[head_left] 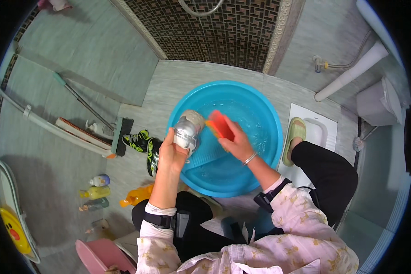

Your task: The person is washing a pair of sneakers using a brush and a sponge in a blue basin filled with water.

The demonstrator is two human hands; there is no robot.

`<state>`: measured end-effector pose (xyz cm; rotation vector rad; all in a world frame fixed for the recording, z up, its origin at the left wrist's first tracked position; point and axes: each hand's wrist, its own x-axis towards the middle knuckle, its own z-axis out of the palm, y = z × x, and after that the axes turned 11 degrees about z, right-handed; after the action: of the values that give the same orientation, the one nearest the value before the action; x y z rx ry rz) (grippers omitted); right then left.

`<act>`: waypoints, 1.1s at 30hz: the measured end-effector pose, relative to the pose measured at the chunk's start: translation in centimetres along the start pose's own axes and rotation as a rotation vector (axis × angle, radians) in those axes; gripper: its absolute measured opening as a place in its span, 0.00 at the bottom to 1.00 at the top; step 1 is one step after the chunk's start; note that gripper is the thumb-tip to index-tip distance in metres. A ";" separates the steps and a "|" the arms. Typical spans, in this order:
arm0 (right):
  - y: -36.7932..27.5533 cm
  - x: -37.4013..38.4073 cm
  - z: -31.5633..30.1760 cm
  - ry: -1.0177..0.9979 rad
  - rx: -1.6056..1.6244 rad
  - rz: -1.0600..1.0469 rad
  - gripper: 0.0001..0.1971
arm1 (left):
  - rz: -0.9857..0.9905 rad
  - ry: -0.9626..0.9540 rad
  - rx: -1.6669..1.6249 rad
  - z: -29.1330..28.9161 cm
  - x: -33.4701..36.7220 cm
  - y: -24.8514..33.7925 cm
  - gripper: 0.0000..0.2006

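My left hand (171, 153) is closed around a white and silver shoe (190, 125), held over the left side of a large round blue basin (269, 153). The fingers under the shoe are partly hidden. In my right hand (239, 144) is a scrub brush (221, 124) with a red back and an orange edge, somewhat blurred. The brush hovers just right of the shoe, apart from it. Clear water (242, 116) lies in the basin, and a ridged washboard area (210, 153) shows below my hands.
Black and neon-green sneakers (144, 146) stand left of the basin, near a broom (121, 137). Several bottles (95, 192) and an orange jug (137, 195) are at the lower left, above a pink tub (98, 255). A squat toilet (317, 130) sits right, beside my green slipper (291, 141).
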<state>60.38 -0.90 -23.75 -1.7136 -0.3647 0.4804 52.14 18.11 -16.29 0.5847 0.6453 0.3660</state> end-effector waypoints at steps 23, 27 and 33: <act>-5.9 1.4 -0.3 0.298 -0.386 -0.318 0.32 | 0.047 -0.097 -0.175 2.0 -1.2 0.0 0.19; -12.3 1.9 3.2 0.261 -0.510 -0.523 0.32 | 0.052 -0.209 -0.254 3.1 -1.9 -0.5 0.26; -10.8 -0.1 3.2 0.248 -0.587 -0.734 0.33 | 0.148 -0.371 -0.251 3.5 -3.6 0.6 0.39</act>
<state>58.89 3.83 -13.69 -1.9995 -0.9688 -0.4144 51.68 15.40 -12.04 0.4448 0.1955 0.4551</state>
